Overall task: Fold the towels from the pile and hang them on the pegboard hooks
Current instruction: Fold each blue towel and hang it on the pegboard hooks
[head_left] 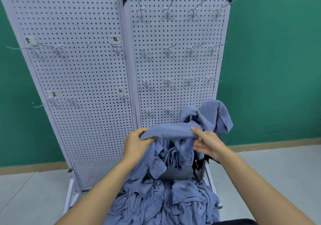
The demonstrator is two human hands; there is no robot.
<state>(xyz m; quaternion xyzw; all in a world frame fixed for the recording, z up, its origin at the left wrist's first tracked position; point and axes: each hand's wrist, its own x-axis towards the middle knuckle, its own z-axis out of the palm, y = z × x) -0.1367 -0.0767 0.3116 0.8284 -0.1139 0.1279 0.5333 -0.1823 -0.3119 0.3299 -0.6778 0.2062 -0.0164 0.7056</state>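
From my remote seat I see the left hand (pixel 137 143) curled round the left end of a soft blue-grey towel (pixel 166 131), thumb on top and fingers tucked under. The right hand (pixel 208 143) pinches the right end: the thumb lies over the cloth, while the fingers below are blurred. The towel stretches between the hands as a thick, rolled band, its lower folds hanging limp. It is held just in front of the right panel's foot, above the pile (pixel 165 202), a rumpled heap of the same terry cloth near me. Behind stands the white perforated metal pegboard (pixel 78 85), two panels studded with thin wire hooks (pixel 167 50). More blue cloth (pixel 220 115) is draped at its lower right.
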